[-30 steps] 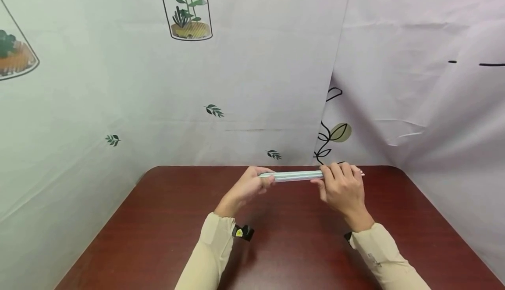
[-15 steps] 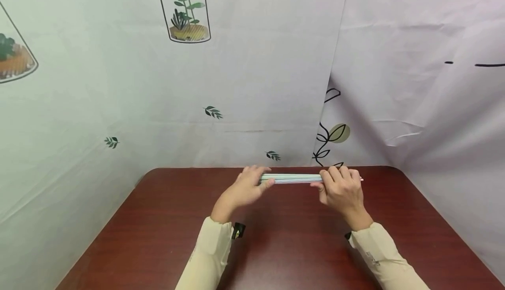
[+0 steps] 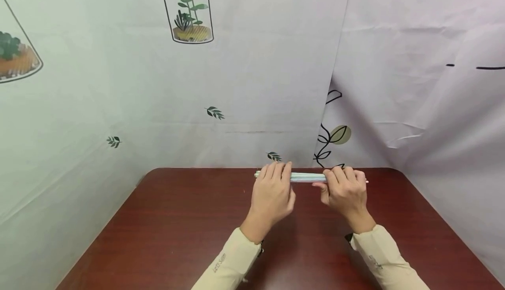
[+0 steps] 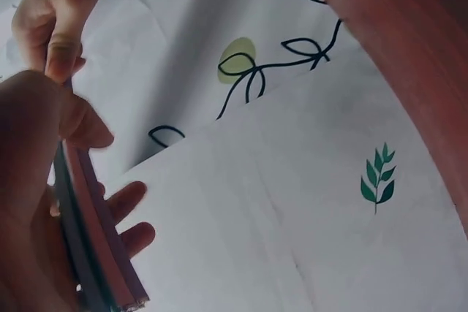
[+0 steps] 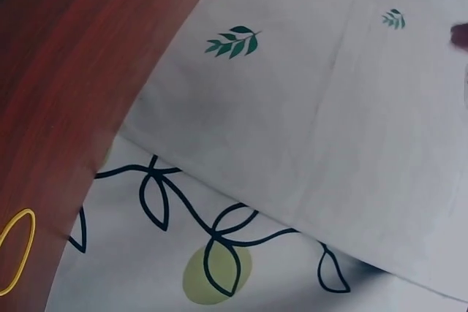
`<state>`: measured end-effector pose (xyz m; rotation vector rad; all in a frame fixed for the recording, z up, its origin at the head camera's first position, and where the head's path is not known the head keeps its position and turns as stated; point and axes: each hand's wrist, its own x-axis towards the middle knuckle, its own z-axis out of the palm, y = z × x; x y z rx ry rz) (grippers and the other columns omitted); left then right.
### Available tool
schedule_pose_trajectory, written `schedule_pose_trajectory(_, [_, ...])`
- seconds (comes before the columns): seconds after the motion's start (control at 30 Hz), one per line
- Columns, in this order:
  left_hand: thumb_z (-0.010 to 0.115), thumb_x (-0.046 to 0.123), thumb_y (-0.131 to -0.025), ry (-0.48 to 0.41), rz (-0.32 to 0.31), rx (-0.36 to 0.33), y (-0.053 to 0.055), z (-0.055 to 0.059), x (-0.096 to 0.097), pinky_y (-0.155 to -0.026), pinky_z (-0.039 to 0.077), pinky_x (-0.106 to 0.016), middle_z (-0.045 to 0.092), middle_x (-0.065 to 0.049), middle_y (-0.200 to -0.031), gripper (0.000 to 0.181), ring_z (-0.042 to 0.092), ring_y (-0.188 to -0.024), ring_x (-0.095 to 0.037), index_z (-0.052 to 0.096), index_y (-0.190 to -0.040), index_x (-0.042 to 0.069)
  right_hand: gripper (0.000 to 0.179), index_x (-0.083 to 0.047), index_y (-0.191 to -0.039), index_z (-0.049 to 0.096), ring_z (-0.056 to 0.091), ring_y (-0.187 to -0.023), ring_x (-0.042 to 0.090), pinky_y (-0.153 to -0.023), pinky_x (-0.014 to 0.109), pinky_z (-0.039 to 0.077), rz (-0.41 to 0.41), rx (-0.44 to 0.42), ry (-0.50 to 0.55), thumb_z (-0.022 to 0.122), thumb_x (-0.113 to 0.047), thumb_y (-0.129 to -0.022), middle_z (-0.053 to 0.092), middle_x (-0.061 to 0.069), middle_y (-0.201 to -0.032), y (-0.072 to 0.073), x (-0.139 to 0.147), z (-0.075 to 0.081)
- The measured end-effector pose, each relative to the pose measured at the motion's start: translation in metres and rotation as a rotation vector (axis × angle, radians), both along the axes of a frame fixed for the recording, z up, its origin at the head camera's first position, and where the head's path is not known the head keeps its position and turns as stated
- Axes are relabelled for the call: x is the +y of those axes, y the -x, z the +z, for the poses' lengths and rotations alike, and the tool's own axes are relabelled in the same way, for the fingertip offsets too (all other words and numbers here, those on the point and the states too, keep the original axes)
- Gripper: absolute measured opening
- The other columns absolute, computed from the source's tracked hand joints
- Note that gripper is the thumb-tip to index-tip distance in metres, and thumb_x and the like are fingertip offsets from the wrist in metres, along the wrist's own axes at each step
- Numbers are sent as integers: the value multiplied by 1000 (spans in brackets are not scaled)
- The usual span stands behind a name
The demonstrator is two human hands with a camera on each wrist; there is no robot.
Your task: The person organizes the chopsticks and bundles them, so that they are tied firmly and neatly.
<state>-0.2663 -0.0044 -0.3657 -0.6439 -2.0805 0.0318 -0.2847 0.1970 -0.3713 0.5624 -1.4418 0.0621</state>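
A bundle of slim pastel chopsticks (image 3: 307, 177) is held level above the far part of the table, crossing between both hands. My left hand (image 3: 272, 193) grips its thicker end from above, and the stick ends show just past the fingers. My right hand (image 3: 346, 193) holds the narrower end, with thin tips poking out on the right. In the left wrist view, the thumb and fingers wrap the chopsticks (image 4: 95, 217), whose squared ends point down; the right hand (image 4: 62, 12) is at the upper left.
The dark red wooden table (image 3: 189, 220) has rounded far corners. White printed cloth (image 3: 252, 84) hangs behind it and along both sides. A thin yellow loop (image 5: 31, 235) shows at the left of the right wrist view, over the table.
My left hand has loosened, turned over and moved right along the bundle, now gripping it from above instead of supporting its left end. The right hand has stayed nearly still.
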Motion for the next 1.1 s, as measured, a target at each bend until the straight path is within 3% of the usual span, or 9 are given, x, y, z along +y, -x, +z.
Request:
schedule_pose_trajectory(0.2, [59, 37, -81, -42, 70, 40, 3, -7, 4, -86, 44, -36, 58, -3, -89, 37, 55, -86, -24, 60, -105, 9, 59, 0, -70, 55, 37, -48, 32, -51, 46, 29, -41, 76, 25, 39, -47, -103, 43, 12, -61, -2, -6, 2])
schedule_pose_trajectory(0.33, [60, 59, -85, -61, 75, 62, 7, -9, 5, -83, 43, -36, 57, -4, -90, 53, 54, -85, -23, 61, -102, 9, 60, 0, -71, 54, 37, -49, 33, -52, 47, 29, -69, 85, 54, 37, -48, -103, 42, 12, -61, 1, -8, -1])
schedule_pose_trajectory(0.43, [53, 65, -89, -75, 71, 89, 10, -11, 5, -82, 43, -35, 56, -4, -88, 57, 54, -84, -23, 62, -100, 11, 61, 0, -71, 54, 38, -50, 34, -52, 48, 29, -77, 78, 56, 37, -48, -103, 43, 13, -62, 2, -7, -4])
schedule_pose_trajectory(0.67, [37, 53, -99, -131, 55, 189, 15, -17, 6, -76, 42, -37, 48, -5, -75, 49, 51, -74, -25, 53, -77, 11, 59, -1, -70, 53, 37, -50, 33, -50, 46, 29, -71, 82, 25, 37, -47, -103, 42, 12, -61, 2, -9, -7])
schedule_pose_trajectory(0.9, [56, 34, -86, -158, 57, 272, 15, -19, 9, -85, 46, -40, 53, -5, -76, 25, 56, -77, -25, 54, -75, 11, 61, -2, -68, 52, 35, -48, 31, -48, 45, 28, -87, 113, 34, 35, -48, -104, 40, 10, -60, -1, -14, -4])
schedule_pose_trajectory(1.0, [59, 23, -79, -182, 34, 305, 13, -18, 11, -88, 47, -42, 55, -5, -78, 11, 57, -78, -25, 60, -80, 12, 62, -1, -68, 52, 35, -47, 31, -49, 45, 29, -109, 116, 46, 34, -49, -104, 40, 11, -59, -2, -14, -4])
schedule_pose_trajectory(1.1, [61, 19, -78, -203, 10, 331, 12, -17, 12, -91, 47, -45, 58, -5, -81, 10, 59, -81, -26, 64, -86, 14, 63, 0, -69, 52, 35, -47, 32, -50, 46, 30, -113, 108, 57, 34, -50, -103, 41, 11, -60, -2, -13, -4])
